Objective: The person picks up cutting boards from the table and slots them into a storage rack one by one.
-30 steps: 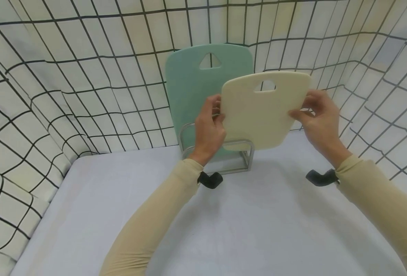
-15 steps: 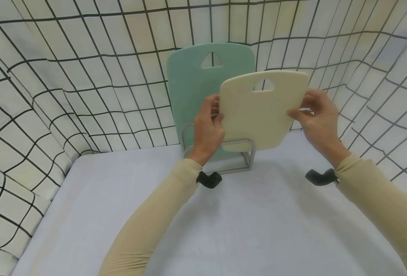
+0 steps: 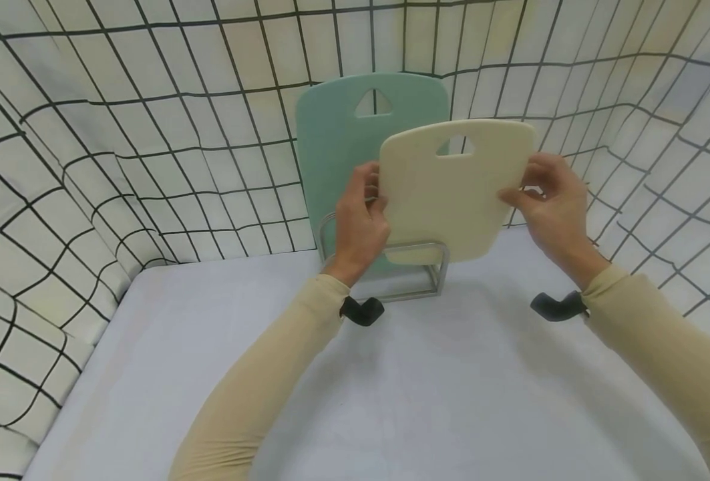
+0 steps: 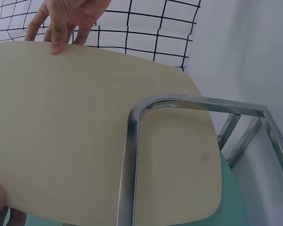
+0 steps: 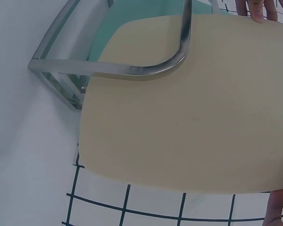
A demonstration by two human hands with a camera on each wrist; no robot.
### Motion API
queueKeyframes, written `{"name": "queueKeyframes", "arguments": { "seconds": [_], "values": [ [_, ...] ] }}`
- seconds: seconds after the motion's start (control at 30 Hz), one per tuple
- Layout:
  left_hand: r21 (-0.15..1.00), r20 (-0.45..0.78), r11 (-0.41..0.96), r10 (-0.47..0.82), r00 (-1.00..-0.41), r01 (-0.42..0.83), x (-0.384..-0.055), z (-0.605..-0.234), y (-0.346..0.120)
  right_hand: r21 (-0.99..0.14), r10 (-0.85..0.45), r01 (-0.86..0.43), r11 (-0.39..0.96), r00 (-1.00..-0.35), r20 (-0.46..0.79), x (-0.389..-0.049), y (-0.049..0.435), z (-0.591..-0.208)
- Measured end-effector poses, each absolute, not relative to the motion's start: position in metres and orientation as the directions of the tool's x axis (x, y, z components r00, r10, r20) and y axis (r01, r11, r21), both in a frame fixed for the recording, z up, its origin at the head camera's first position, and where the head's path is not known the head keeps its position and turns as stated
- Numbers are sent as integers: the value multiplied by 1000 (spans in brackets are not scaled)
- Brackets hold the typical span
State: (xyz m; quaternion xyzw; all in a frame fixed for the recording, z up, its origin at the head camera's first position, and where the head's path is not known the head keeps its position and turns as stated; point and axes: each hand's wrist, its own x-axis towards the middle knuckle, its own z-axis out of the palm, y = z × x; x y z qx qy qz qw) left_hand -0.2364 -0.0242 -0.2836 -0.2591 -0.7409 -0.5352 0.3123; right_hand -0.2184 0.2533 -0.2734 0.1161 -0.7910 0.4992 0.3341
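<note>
A cream cutting board [image 3: 451, 187] is held upright, tilted a little, by both hands at its side edges. My left hand [image 3: 362, 224] pinches the left edge, and my right hand [image 3: 556, 200] pinches the right edge between thumb and fingers. The board's lower left corner is behind the front loop of a metal wire rack [image 3: 415, 246], while its right part sticks out past the rack's right side. Behind it, a larger green cutting board [image 3: 330, 143] stands upright in the rack. In the left wrist view the metal bar [image 4: 130, 160] crosses in front of the cream board.
The rack stands on a white table [image 3: 210, 347] near its back edge. White cloth with a black grid pattern [image 3: 222, 133] rises behind and along both sides. Black wrist mounts [image 3: 362, 311] hang below the sleeves.
Both hands have shifted the cream board slightly left relative to the rack and green board, so it overlaps them a little more. The hold on its edges is the same.
</note>
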Motion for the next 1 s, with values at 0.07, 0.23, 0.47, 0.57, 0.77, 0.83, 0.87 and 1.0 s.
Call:
{"name": "queueKeyframes", "arguments": {
  "seconds": [0.07,0.23,0.47,0.57,0.77,0.83,0.87,1.0],
  "values": [
    [631,739,295,52,-672,717,-236,-283,-25,-716,152,-517,468,-751,642,-219,252,-273],
    [629,739,299,55,-671,718,-236,-283,-29,-726,155,-514,458,-757,634,-220,249,-272],
    [640,723,330,47,-690,694,-235,-281,-34,-721,145,-503,476,-764,629,-219,244,-270],
    [650,711,339,45,-702,680,-234,-280,-36,-729,143,-508,458,-768,625,-219,242,-269],
    [652,708,346,39,-705,674,-233,-281,-40,-719,130,-528,453,-758,639,-218,239,-270],
    [651,710,344,38,-703,676,-233,-282,-41,-718,127,-533,449,-757,641,-218,238,-270],
    [650,711,343,38,-702,678,-233,-282,-41,-719,128,-533,446,-757,640,-218,238,-270],
    [653,710,341,34,-703,676,-232,-283,-43,-722,129,-533,441,-759,639,-218,236,-270]
  ]
}}
